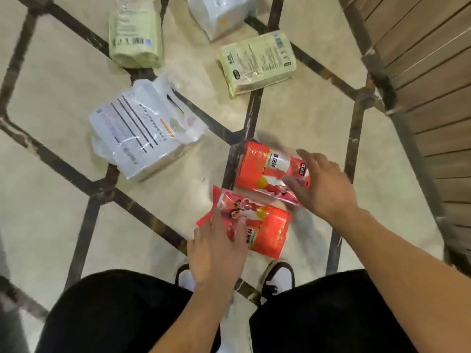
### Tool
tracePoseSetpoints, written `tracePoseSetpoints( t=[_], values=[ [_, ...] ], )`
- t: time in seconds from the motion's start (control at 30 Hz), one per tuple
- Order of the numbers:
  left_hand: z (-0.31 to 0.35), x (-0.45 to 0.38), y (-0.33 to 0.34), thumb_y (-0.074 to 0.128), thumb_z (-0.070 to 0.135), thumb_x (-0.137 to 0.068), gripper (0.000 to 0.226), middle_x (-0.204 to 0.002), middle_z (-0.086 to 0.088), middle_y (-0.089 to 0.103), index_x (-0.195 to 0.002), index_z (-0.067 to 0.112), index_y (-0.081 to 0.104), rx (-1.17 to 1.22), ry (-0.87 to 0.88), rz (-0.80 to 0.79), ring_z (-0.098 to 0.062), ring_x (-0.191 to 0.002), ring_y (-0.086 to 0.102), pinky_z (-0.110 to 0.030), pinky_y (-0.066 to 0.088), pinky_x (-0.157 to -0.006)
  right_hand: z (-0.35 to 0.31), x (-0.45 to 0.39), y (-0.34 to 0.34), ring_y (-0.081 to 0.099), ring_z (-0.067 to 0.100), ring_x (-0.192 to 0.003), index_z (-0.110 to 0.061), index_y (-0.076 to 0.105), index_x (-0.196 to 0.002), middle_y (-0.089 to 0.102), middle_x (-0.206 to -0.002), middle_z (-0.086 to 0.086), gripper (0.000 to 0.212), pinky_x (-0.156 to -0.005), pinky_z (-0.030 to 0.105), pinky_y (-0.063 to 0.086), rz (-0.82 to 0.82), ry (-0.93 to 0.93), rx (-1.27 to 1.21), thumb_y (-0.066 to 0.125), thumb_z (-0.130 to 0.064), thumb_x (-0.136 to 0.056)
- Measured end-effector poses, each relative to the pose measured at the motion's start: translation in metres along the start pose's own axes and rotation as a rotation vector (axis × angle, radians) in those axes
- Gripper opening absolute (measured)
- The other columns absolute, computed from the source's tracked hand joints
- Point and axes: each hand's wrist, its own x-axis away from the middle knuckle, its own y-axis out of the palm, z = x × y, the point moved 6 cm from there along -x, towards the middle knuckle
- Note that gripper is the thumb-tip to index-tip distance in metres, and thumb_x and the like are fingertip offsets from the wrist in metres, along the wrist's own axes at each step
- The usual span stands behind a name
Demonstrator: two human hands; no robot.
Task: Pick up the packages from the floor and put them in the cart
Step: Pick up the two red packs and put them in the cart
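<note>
On the tiled floor, my spread fingers reached two red packages: left hand touching the nearer pack, right hand seemingly over the farther pack.

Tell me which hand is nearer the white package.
Left. The left hand lies on the nearer red package, below and right of the white package; the right hand is farther right, at the other red package.

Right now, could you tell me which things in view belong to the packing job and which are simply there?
Part of the job:
- near red package, under the left hand
- far red package, at the right hand
- white package
- green package
- second green package
- second white package

Just there:
- slatted wooden furniture
- tiled floor
</note>
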Motion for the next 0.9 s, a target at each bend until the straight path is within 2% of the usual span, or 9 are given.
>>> tracePoseSetpoints(
  t=[0.07,0.17,0.27,0.33,0.43,0.63,0.7,0.8,0.9],
  values=[
    [-0.017,-0.016,0.051,0.025,0.078,-0.09,0.087,-0.139,-0.008,0.062,-0.154,0.02,0.038,0.179,-0.223,-0.065,-0.032,-0.124,0.059,-0.049,0.049,-0.102,0.008,-0.025,0.038,0.054,0.042,-0.131,-0.024,0.041,-0.158,0.053,-0.151,0.011,0.077,-0.101,0.055,0.05,-0.001,0.01,-0.04,0.056,-0.067,-0.095],
    [-0.033,-0.031,0.112,0.045,0.077,-0.091,0.102,-0.144,-0.02,0.056,-0.156,0.001,0.026,0.534,-0.637,-0.169,-0.04,-0.127,0.057,-0.045,0.046,-0.098,0.007,-0.067,0.081,0.048,0.042,-0.139,-0.032,0.033,-0.162,0.045,-0.159,0.01,0.087,-0.108,0.057,0.046,-0.073,-0.043,0.012,0.043,-0.076,-0.088],
    [-0.041,-0.05,0.149,0.054,0.077,-0.087,0.117,-0.15,-0.028,0.047,-0.158,-0.007,0.013,0.727,-0.884,-0.174,-0.044,-0.131,0.052,-0.044,0.042,-0.097,0.004,-0.116,0.097,0.037,0.04,-0.147,-0.038,0.018,-0.165,0.031,-0.167,0.007,0.089,-0.112,0.059,0.041,-0.138,-0.101,0.059,0.06,-0.067,-0.092],
    [-0.045,-0.068,0.161,0.053,0.079,-0.084,0.123,-0.152,-0.03,0.045,-0.16,-0.008,0.009,0.74,-0.892,-0.149,-0.044,-0.133,0.051,-0.043,0.041,-0.1,0.009,-0.139,0.104,0.032,0.04,-0.149,-0.039,0.01,-0.166,0.026,-0.169,0.007,0.1,-0.114,0.061,0.039,-0.188,-0.091,0.039,0.07,-0.064,-0.089],
    [-0.041,-0.092,0.167,0.061,0.068,-0.089,0.116,-0.15,-0.029,0.048,-0.16,-0.002,0.002,0.79,-0.823,-0.087,-0.045,-0.133,0.05,-0.04,0.04,-0.096,0.019,-0.157,0.122,0.036,0.042,-0.148,-0.044,0.001,-0.165,0.027,-0.169,0.009,0.114,-0.115,0.06,0.038,-0.306,-0.082,0.106,0.078,-0.063,-0.083],
    [-0.035,-0.141,0.149,0.072,0.057,-0.088,0.103,-0.143,-0.025,0.054,-0.16,0.015,0.011,0.838,-0.676,0.048,-0.046,-0.126,0.055,-0.038,0.036,-0.084,0.036,-0.174,0.139,0.056,0.044,-0.128,-0.038,0.003,-0.164,0.056,-0.142,0.019,0.115,-0.108,0.056,0.046,-0.333,0.013,0.049,0.077,-0.068,-0.08],
    [-0.039,-0.16,0.136,0.074,0.058,-0.086,0.106,-0.145,-0.023,0.053,-0.162,0.02,0.011,0.829,-0.606,0.108,-0.046,-0.127,0.054,-0.041,0.04,-0.088,0.047,-0.169,0.147,0.057,0.045,-0.125,-0.038,-0.002,-0.163,0.059,-0.137,0.021,0.12,-0.106,0.054,0.047,-0.346,0.088,-0.009,0.073,-0.076,-0.077],
    [-0.044,-0.182,0.125,0.084,0.058,-0.075,0.11,-0.142,-0.018,0.056,-0.158,0.019,0.023,0.836,-0.543,0.16,-0.042,-0.124,0.058,-0.047,0.047,-0.1,0.062,-0.163,0.156,0.059,0.044,-0.127,-0.044,-0.011,-0.159,0.063,-0.137,0.019,0.134,-0.109,0.052,0.046,-0.356,0.172,-0.125,0.066,-0.088,-0.059],
    [-0.044,-0.192,0.119,0.093,0.063,-0.057,0.113,-0.122,-0.011,0.064,-0.141,0.006,0.044,0.91,-0.611,0.162,-0.034,-0.106,0.063,-0.046,0.053,-0.096,0.074,-0.162,0.157,0.05,0.041,-0.141,-0.027,-0.03,-0.16,0.052,-0.154,0.017,0.147,-0.12,0.053,0.034,-0.402,0.244,-0.262,0.078,-0.076,-0.072]
  ],
)
